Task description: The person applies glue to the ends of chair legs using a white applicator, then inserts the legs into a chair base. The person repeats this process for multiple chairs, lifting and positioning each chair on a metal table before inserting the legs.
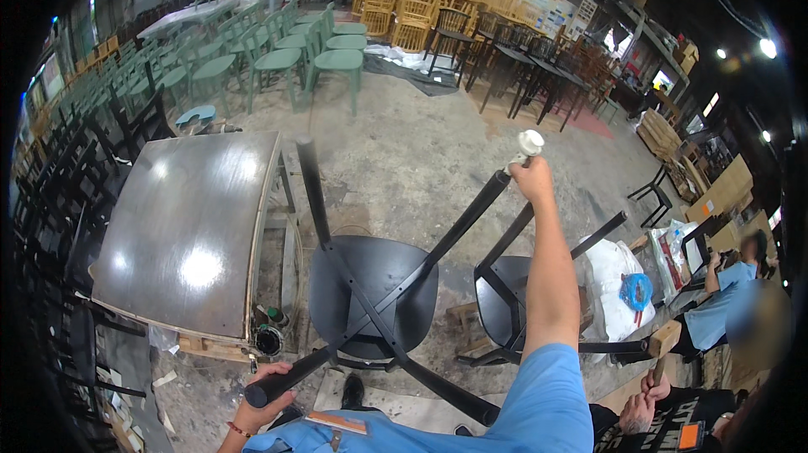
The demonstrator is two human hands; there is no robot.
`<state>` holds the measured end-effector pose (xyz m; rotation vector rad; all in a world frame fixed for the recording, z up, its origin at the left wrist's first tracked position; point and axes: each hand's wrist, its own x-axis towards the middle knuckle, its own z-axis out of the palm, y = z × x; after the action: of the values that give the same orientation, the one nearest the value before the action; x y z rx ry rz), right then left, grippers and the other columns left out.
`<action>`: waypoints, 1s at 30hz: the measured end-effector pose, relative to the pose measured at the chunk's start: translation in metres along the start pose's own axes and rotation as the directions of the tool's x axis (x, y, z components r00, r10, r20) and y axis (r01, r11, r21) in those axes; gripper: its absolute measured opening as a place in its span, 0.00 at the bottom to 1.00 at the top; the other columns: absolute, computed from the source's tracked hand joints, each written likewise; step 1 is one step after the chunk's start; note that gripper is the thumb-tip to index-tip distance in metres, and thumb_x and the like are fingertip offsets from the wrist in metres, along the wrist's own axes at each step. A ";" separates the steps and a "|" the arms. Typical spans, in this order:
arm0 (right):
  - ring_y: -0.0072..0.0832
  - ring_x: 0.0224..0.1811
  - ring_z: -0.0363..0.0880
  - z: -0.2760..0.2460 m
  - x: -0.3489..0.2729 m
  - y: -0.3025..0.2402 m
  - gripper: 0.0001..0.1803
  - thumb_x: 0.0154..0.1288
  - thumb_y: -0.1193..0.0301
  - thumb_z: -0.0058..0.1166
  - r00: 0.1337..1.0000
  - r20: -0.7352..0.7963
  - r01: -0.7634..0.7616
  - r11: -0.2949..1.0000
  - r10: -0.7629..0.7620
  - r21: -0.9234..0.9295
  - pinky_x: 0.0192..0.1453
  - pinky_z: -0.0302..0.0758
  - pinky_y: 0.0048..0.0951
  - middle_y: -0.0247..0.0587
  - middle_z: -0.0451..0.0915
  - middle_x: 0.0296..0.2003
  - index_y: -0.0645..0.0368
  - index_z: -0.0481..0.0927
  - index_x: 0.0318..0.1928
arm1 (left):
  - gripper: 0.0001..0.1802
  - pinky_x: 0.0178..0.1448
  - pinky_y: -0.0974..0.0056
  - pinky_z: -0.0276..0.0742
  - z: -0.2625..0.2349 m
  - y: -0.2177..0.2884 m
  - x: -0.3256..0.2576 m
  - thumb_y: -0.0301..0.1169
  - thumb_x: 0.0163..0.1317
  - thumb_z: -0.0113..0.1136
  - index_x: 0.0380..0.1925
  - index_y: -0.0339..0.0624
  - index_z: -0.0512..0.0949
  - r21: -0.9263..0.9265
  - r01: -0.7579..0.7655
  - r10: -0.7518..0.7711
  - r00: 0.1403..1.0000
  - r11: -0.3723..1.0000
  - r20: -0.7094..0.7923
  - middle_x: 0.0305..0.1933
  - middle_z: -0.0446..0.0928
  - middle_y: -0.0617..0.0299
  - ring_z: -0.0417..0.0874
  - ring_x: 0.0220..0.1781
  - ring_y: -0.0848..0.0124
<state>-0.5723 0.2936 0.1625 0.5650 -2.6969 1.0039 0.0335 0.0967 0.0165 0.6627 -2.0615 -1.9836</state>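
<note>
An upside-down black chair (370, 289) stands in front of me, its seat underneath and its legs and crossed braces pointing up. My left hand (268, 386) is closed around one near leg close to its end. My right hand (530, 175) reaches to the tip of the far right leg. It grips a small white tool with a round head (529, 143), which is at or touching that leg tip; its exact kind and the contact are hard to make out. A second upturned black chair (505, 297) stands just to the right, partly behind my right arm.
A dark-topped worktable (189, 217) stands at left, with a black can (268, 339) beside it. On the right, a co-worker's hands (644, 402) hold a wooden mallet (665, 339); another person in blue (720, 306) works beyond. Green chairs (332, 53) fill the back left.
</note>
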 end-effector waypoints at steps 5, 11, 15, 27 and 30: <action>0.47 0.39 0.84 0.019 0.005 -0.007 0.18 0.52 0.65 0.60 0.988 -0.152 0.015 0.996 -0.028 -0.086 0.44 0.77 0.42 0.57 0.84 0.33 0.70 0.82 0.36 | 0.24 0.64 0.62 0.70 0.000 -0.003 0.001 0.23 0.55 0.70 0.51 0.43 0.72 -0.024 -0.044 0.043 0.999 0.999 -0.023 0.59 0.73 0.56 0.73 0.62 0.67; 0.44 0.38 0.85 0.089 0.001 -0.120 0.18 0.51 0.64 0.59 0.970 0.184 0.132 0.979 -0.160 0.157 0.44 0.77 0.41 0.56 0.84 0.33 0.68 0.82 0.37 | 0.30 0.64 0.62 0.70 -0.022 -0.034 -0.022 0.35 0.58 0.69 0.60 0.39 0.71 0.223 0.180 -0.167 0.983 0.958 -0.075 0.57 0.77 0.52 0.76 0.62 0.62; 0.33 0.25 0.81 0.160 -0.020 -0.223 0.17 0.49 0.64 0.59 0.905 0.065 0.364 0.844 -0.420 0.394 0.32 0.74 0.36 0.46 0.81 0.21 0.69 0.80 0.30 | 0.33 0.66 0.57 0.69 -0.046 -0.111 -0.082 0.54 0.65 0.56 0.60 0.39 0.74 0.389 0.746 -0.710 0.653 0.541 -0.265 0.57 0.78 0.42 0.75 0.63 0.51; 0.48 0.40 0.84 0.233 -0.041 -0.304 0.21 0.50 0.65 0.61 0.863 0.178 0.399 0.854 -0.473 0.334 0.46 0.77 0.42 0.57 0.84 0.34 0.69 0.81 0.42 | 0.28 0.57 0.60 0.75 -0.024 -0.187 -0.186 0.50 0.65 0.52 0.49 0.36 0.81 -0.141 0.778 -0.748 0.511 0.612 -0.424 0.47 0.83 0.46 0.83 0.52 0.58; 0.48 0.41 0.84 0.226 -0.041 -0.298 0.20 0.51 0.65 0.61 0.829 0.257 0.424 0.858 -0.497 0.291 0.46 0.77 0.41 0.57 0.84 0.34 0.68 0.81 0.41 | 0.22 0.53 0.62 0.77 -0.026 -0.195 -0.196 0.43 0.64 0.55 0.47 0.36 0.82 -0.188 0.755 -0.738 0.502 0.628 -0.451 0.44 0.84 0.48 0.85 0.48 0.62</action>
<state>-0.4234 -0.0516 0.1544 1.4696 -2.5010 1.1505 0.2518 0.1628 -0.1420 2.1322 -1.5798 -1.7860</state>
